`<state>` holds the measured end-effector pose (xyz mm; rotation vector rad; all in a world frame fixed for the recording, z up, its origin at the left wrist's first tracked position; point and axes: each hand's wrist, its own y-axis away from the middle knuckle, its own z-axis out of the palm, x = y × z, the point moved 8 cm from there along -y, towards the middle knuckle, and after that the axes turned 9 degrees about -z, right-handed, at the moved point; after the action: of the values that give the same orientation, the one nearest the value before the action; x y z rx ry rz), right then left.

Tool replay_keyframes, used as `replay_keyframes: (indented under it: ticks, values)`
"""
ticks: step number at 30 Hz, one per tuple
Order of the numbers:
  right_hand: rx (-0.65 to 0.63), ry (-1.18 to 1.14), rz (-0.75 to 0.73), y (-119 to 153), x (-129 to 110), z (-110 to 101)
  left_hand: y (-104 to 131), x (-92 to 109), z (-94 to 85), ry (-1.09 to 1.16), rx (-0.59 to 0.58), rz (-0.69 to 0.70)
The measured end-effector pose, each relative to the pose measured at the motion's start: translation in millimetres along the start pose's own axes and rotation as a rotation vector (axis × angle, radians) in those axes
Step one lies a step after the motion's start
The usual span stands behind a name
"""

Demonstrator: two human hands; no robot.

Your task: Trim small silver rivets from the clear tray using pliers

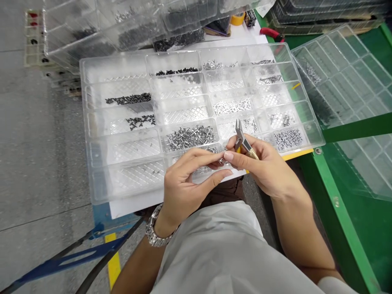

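Two hands of mine meet above my grey shirt [220, 253], a metal watch [158, 228] on the left wrist. Left hand [186, 175]: fingers stretched out and bent in toward the right, thumb apart from them; index tip against my right thumb tip. Whether a small piece is pinched there, cannot tell. Right hand [263, 165]: curled fingers gripping the pliers [243, 141], thumb free of the tool and laid toward the left fingertips.

Key relation: the pliers lie just beyond and to the right of where my fingertips meet. Long axis runs from the right palm away from me, leaning a little left; nose points out over the box, not at the fingertips. Right hand is nearer, being the one that holds them.

Under and past the hands: a clear plastic box [86, 143] on white paper [134, 206], many compartments. Shiny metal bits [191, 136] heaped beyond my left hand, pale bits [232, 107] farther, black bits [128, 98] to the left. Right of it, another clear box [346, 77] on a green table [352, 220]. Farthest: orange tape roll [237, 19], red-handled tool [271, 32], stacked boxes [131, 34]
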<state>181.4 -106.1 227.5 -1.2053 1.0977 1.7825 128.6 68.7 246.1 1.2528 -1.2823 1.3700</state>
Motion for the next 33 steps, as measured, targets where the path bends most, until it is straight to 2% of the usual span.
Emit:
replay_keyframes:
  ticks: [3, 13, 22, 33]
  values:
    - [0.005, -0.001, -0.020, 0.6, -2.5, -1.2, 0.3, -0.7, 0.5, -0.017, -0.026, -0.041]
    - [0.004, 0.016, -0.072, 0.5, -4.0, 0.0, 0.5, -0.4, 1.7, -0.030, 0.048, -0.082]
    - [-0.038, -0.150, 0.046, 5.3, 5.2, 5.5, 0.0, -1.8, -4.4, 0.010, 0.092, -0.067]
    - [0.004, -0.096, -0.026, 0.1, -0.5, 5.7, 0.7, -3.9, -5.4, 0.074, 0.102, -0.079]
